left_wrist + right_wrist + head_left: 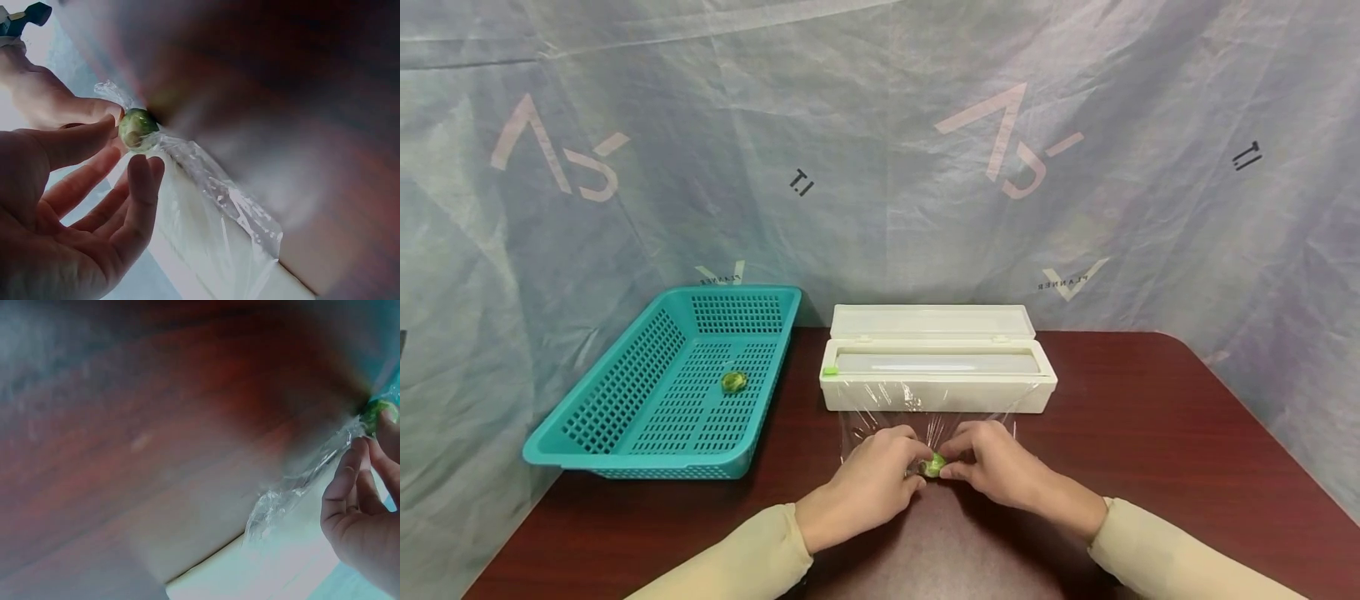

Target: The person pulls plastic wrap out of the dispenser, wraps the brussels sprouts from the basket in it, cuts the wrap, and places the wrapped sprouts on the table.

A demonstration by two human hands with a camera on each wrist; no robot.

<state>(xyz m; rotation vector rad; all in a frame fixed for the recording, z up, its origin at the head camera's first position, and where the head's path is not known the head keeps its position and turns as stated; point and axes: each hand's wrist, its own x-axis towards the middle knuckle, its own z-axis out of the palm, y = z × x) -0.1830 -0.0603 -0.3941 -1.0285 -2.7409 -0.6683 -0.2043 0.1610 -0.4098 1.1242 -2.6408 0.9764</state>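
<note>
Both hands meet at a small green Brussels sprout (934, 467) close over the table, in front of a white cling film dispenser (1022, 398). My left hand (880, 473) holds it from the left, thumb and fingertips on either side. From the right, my right hand (996, 465) pinches the sprout and the film around it. Clear cling film (891, 400) stretches from the dispenser to the sprout, gathered and creased near the fingers. In the left wrist view, the sprout (137, 130) sits between the fingertips with film (234, 209) trailing off it.
The dispenser's lid (932, 321) stands raised at the back, a film roll (936, 363) inside and a green slider (830, 371) at its left end. On the left, a teal basket (632, 461) holds another sprout (733, 382). A grey curtain (887, 225) hangs behind the table (1150, 433).
</note>
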